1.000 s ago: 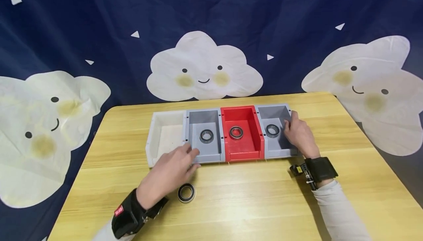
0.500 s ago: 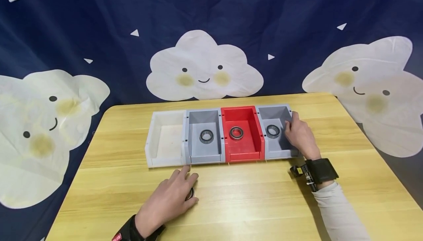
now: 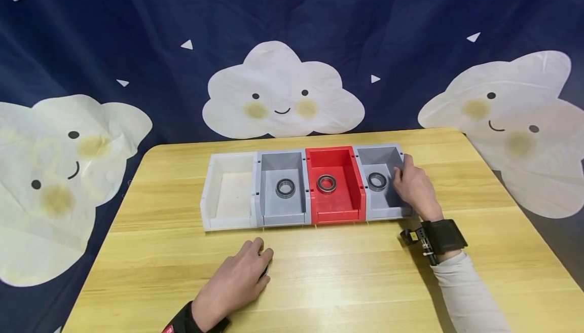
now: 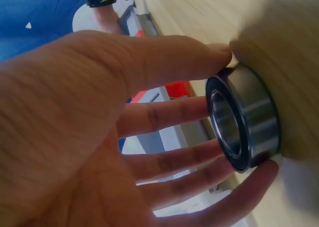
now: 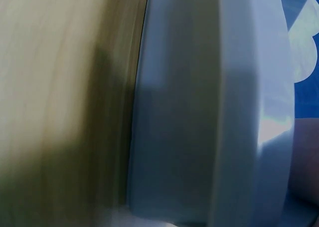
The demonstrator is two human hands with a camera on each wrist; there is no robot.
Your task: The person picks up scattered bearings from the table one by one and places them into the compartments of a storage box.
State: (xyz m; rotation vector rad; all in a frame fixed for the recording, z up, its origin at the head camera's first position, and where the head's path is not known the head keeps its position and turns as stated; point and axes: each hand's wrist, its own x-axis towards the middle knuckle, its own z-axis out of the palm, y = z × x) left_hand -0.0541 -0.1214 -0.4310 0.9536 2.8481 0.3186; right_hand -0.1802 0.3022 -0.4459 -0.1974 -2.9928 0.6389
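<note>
On the table in front of the bins, my left hand [image 3: 234,283] is curled over a ball bearing [image 4: 261,119]. Thumb and fingertips meet the bearing's outer rim in the left wrist view, while the head view shows just a sliver of it. My right hand [image 3: 415,191] grips the outer side wall of the right-hand grey bin [image 3: 390,213]. That bin's smooth side [image 5: 179,112] fills much of the right wrist view. Inside it lies a second bearing [image 3: 370,182].
Joined in a row with it are a red bin [image 3: 337,217], another grey bin [image 3: 285,219] and a white bin [image 3: 228,223] at the left end. One bearing lies in the red bin and one in the left grey bin. A cloud-print curtain [image 3: 283,8] hangs behind the wooden table [image 3: 347,282].
My left hand has drawn back from the bins' front edge and come down around the bearing on the table. My right hand stays on the bin wall.
</note>
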